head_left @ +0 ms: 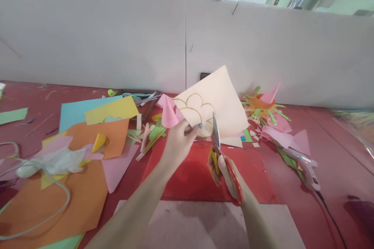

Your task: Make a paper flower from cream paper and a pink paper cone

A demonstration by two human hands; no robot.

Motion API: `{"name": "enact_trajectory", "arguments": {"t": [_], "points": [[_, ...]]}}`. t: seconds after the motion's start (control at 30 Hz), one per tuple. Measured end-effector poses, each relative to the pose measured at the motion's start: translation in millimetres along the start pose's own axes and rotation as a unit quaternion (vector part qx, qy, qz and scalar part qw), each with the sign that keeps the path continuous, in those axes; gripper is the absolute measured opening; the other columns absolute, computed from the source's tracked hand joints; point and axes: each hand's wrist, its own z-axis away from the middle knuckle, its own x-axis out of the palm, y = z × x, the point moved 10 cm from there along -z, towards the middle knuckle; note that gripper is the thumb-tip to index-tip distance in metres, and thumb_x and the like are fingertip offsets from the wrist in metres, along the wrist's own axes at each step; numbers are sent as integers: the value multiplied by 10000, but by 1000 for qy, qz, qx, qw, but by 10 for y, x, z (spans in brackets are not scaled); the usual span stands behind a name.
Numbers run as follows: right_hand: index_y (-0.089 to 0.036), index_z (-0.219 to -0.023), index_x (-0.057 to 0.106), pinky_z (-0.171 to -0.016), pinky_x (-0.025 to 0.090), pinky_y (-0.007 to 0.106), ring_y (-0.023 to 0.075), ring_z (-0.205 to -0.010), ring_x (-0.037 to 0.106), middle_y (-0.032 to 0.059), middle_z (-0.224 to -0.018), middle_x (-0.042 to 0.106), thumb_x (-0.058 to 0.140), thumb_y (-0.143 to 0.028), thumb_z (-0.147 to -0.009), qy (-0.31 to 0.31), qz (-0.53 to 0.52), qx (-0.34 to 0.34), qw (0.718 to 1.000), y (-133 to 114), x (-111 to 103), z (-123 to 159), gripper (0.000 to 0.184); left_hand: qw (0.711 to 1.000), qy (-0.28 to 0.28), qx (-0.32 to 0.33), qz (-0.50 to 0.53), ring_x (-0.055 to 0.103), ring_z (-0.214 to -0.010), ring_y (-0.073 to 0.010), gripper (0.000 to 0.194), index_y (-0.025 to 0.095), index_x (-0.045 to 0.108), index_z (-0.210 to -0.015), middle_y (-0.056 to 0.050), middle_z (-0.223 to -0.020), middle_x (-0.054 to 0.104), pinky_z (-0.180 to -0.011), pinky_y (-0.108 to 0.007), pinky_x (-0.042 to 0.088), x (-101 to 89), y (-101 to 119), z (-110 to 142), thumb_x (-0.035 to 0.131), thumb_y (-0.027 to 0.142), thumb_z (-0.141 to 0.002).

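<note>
My left hand pinches the lower left of a cream sheet of paper. A flower outline with rounded petals is drawn on it in a gold-brown line. In my right hand is a pair of scissors with red and yellow handles, the blades pointing up at the lower edge of the drawn flower. Whether the blades are apart or closed on the paper is hard to tell. A pink paper cone shows just left of the sheet, behind my left hand.
Orange paper, blue paper and a white cable lie at left. A glue gun with a lit red light rests at right, near an orange and green paper piece. A white partition borders the red table.
</note>
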Motion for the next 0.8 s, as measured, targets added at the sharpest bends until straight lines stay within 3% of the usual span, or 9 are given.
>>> {"name": "enact_trajectory", "arguments": {"t": [0.27,0.5,0.8], "points": [[-200,-770,438,-382,275,201,66,-395,267,-72,-514,321,394,-647,-815,30,-5,29,999,102,-73,-11,451,996,-54,-36,60,672,-622,-194,224,183,667,-908,-45,-748,710,-622,-294,556,80,-75,-10,602,322,-746],[-201,-757,442,-399,299,204,73,-402,307,-67,-495,347,410,-611,-835,7,7,20,1000,52,-56,0,418,995,-45,-46,76,681,-685,-197,224,173,662,-908,-43,-767,703,-630,-292,562,74,-87,1,574,316,-759],[-202,-763,438,-386,312,211,73,-381,317,-73,-485,346,415,-671,-792,20,11,31,999,130,-83,-22,470,1000,-15,-5,7,646,-719,-182,179,173,652,-853,-16,-699,675,-630,-236,492,16,25,7,530,282,-779]]}}
